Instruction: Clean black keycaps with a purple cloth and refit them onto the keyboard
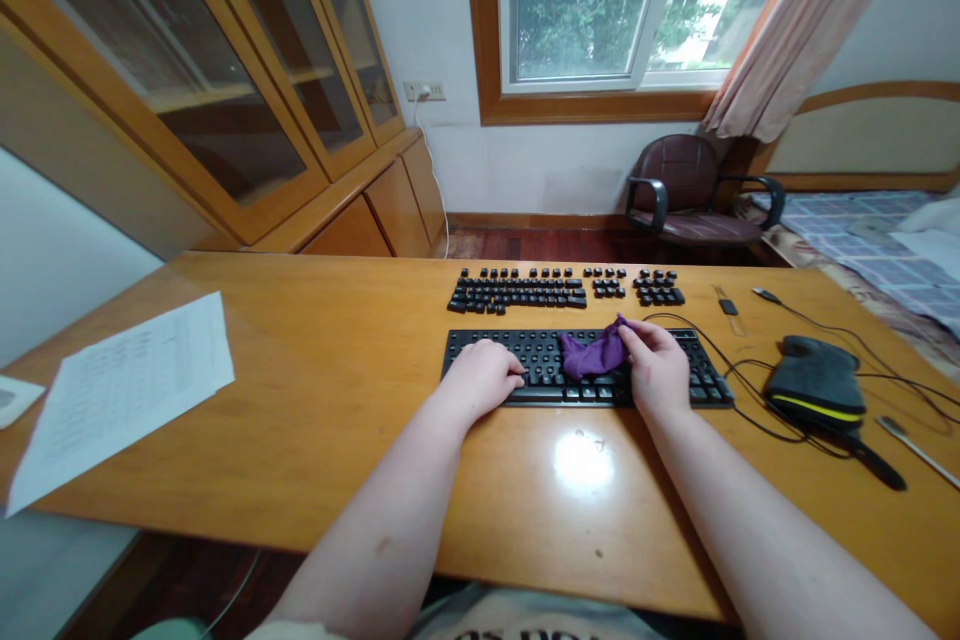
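A black keyboard (544, 352) with many keycaps off lies on the desk, and a few caps sit along its front row. My left hand (484, 378) rests over its left part, fingers curled and closed near the front row; whatever is between the fingertips is hidden. My right hand (660, 370) pinches the top corner of a purple cloth (595, 354) between thumb and fingers. The cloth drapes over the middle of the keyboard. Behind the keyboard, the removed black keycaps (525, 295) are laid out in rows and groups.
To the right lie a grey brush-like cleaning tool with a yellow stripe (814, 385), a white thin stick (919, 450), a keycap puller (727, 307) and a cable with a USB plug (766, 296). Printed papers (127, 385) are at the left. Beyond the desk stands a chair (679, 185).
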A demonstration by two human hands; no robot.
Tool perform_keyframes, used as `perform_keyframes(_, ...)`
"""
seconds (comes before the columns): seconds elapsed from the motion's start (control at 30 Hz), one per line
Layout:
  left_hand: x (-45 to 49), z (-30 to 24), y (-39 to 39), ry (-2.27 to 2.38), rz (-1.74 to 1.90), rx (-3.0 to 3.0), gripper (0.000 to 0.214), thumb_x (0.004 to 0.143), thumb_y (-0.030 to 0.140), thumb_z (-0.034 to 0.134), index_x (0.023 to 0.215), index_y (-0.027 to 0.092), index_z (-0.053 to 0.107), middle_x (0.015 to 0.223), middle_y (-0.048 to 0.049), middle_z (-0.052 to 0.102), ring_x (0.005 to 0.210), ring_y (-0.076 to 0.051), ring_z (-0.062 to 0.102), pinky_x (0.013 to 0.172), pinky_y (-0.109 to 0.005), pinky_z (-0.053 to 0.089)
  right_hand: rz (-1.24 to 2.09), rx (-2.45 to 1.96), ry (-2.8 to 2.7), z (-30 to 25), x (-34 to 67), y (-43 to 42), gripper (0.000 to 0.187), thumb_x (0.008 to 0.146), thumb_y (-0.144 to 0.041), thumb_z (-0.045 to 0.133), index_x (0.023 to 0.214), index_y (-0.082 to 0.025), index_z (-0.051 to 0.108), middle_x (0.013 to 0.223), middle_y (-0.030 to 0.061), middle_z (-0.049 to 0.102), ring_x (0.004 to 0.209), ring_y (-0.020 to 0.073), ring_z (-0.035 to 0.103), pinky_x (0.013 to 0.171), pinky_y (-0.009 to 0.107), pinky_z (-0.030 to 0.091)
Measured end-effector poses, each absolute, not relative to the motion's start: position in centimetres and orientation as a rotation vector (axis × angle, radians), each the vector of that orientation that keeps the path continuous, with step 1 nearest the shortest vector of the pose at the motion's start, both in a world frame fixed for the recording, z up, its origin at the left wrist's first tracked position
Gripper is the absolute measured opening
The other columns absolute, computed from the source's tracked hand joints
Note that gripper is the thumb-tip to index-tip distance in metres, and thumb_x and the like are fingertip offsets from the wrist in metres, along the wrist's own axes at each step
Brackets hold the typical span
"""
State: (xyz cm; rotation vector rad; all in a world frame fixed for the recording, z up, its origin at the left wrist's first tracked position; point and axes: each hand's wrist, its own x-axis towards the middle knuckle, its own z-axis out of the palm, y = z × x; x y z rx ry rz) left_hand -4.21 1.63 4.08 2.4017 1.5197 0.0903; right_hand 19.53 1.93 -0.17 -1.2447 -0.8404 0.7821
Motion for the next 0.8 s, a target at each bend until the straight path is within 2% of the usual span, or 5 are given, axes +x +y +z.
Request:
perform_keyframes(0.63, -4.2, 4.0, 1.62, 1.51, 0.093, 2.419, 0.022, 0.073, 0.032, 0.061, 0.092, 0.028, 0.072, 0.093, -0.0018, 0.071, 0.093, -0.023, 0.059, 0.085, -0.034, 0.044, 0.78, -1.26, -0.856, -0.19, 19.53, 2.0, 0.025, 0.067, -0.033, 0.07, 0.085, -0.016, 0.067, 0.08, 0.006, 0.07, 0.07, 0.0179, 0.064, 0.062, 0.03, 0.051)
perform_keyframes(0.8, -4.5, 3.97, 1.93, 1.524, 0.168, 2.321, 0.024, 0.076, 0.033, 0.058, 0.095, 0.027, 0.071, 0.099, -0.0017, 0.07, 0.095, -0.021, 0.059, 0.087, -0.03, 0.043, 0.774, -1.254, -0.859, -0.19, 19.57, 1.96, 0.025, 0.067, -0.033, 0.07, 0.085, -0.017, 0.067, 0.08, 0.0057, 0.069, 0.071, 0.0179, 0.064, 0.064, 0.03, 0.051)
